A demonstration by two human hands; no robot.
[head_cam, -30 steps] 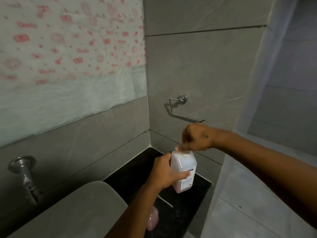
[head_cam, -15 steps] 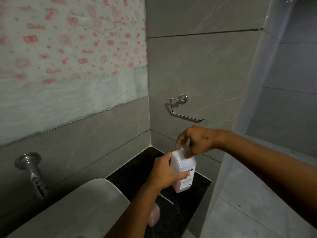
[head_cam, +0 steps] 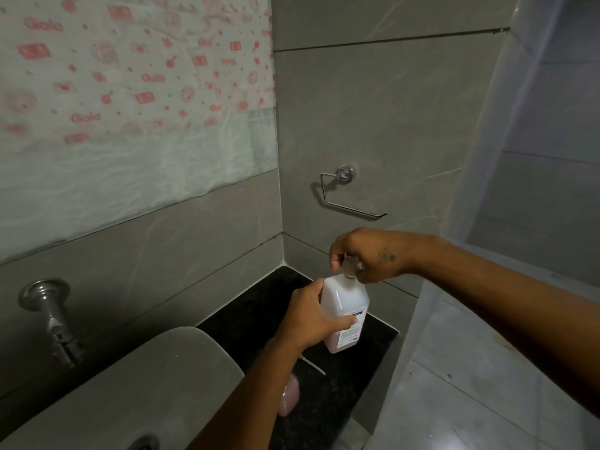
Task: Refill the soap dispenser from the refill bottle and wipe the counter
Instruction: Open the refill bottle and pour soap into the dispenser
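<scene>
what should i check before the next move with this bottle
1. Bottle upright on the black counter: ok.
2. Left hand grips the bottle body to steady it: ok.
3. Right hand pinches the cap at the neck: ok.
4. Cap fully off: cannot tell, fingers hide it.
5. Pink dispenser open and ready to fill: cannot tell, the left arm covers most of it.
6. Wiping cloth within reach: not ok, none in view.
</scene>
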